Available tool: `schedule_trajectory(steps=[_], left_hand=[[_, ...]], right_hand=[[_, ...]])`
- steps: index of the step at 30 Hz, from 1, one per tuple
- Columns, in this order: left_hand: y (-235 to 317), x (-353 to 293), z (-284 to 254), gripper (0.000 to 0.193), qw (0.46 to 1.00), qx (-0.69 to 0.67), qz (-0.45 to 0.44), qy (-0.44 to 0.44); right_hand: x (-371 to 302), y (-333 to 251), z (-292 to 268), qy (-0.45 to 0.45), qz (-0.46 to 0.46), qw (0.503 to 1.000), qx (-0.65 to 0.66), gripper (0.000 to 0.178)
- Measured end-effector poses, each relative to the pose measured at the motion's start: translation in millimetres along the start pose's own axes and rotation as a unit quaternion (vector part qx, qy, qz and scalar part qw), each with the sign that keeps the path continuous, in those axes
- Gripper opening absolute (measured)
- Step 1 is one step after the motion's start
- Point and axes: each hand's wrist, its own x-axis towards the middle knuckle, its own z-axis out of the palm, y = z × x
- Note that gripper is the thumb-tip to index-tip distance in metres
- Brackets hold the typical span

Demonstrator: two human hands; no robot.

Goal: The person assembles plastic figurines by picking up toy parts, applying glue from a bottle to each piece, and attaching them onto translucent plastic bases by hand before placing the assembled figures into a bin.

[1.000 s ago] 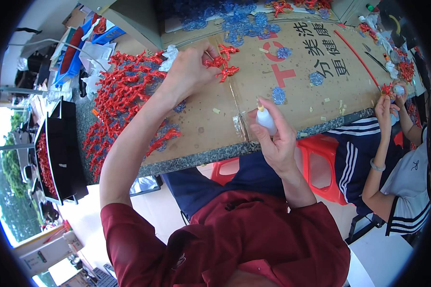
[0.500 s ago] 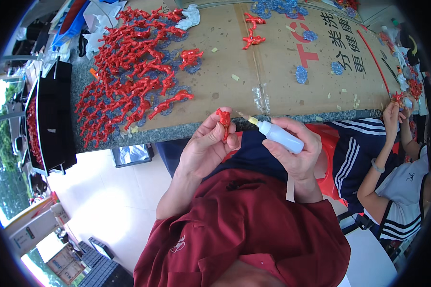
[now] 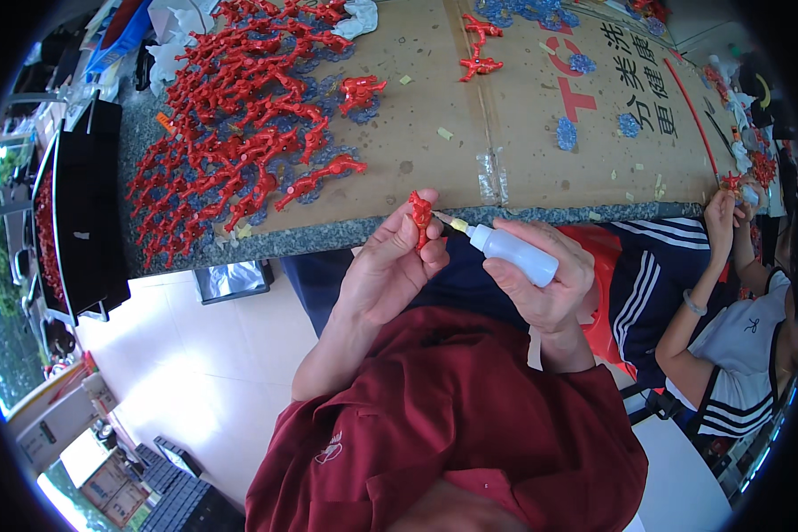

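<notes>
Between the thumb and fingers of my left hand (image 3: 390,262) is a small red plastic figure (image 3: 420,217), held upright near the table's front edge. My right hand (image 3: 550,275) is wrapped round a translucent white squeeze bottle (image 3: 516,255) with a thin pointed nozzle (image 3: 450,222). The nozzle's tip points left and is at the figure's upper part; whether it touches cannot be made out. Many more red figures (image 3: 248,133) lie crowded on the left of the table among clear bluish discs (image 3: 279,164).
Brown cardboard (image 3: 426,124) covers the granite-edged table (image 3: 319,238). Loose bluish discs (image 3: 567,133) and two red figures (image 3: 481,66) lie farther off. A black bin (image 3: 89,213) stands at the left. On the right, a co-worker's hands (image 3: 727,208) hold a red piece.
The bottle's nozzle has come to the red figure, closing the gap between them. My left hand has shifted slightly right and up. The view has turned a little.
</notes>
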Motion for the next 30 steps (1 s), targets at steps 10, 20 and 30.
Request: schedule_trajectory(steps=[10, 20, 30], left_hand=[[-0.3, 2.4, -1.4, 0.037, 0.999, 0.04, 0.01, -0.006], [-1.7, 1.7, 2.5, 0.038, 0.997, 0.08, 0.009, 0.023], [-0.8, 2.4, -2.8, 0.034, 0.997, 0.076, 0.01, -0.015]], right_hand=[[-0.9, -1.6, -5.4, 0.0, 0.026, 1.0, 0.0, 0.034], [2.2, -3.1, -5.3, -0.014, 0.014, 1.0, 0.018, 0.032], [2.9, -4.4, -14.9, -0.008, 0.084, 0.991, 0.107, 0.031]])
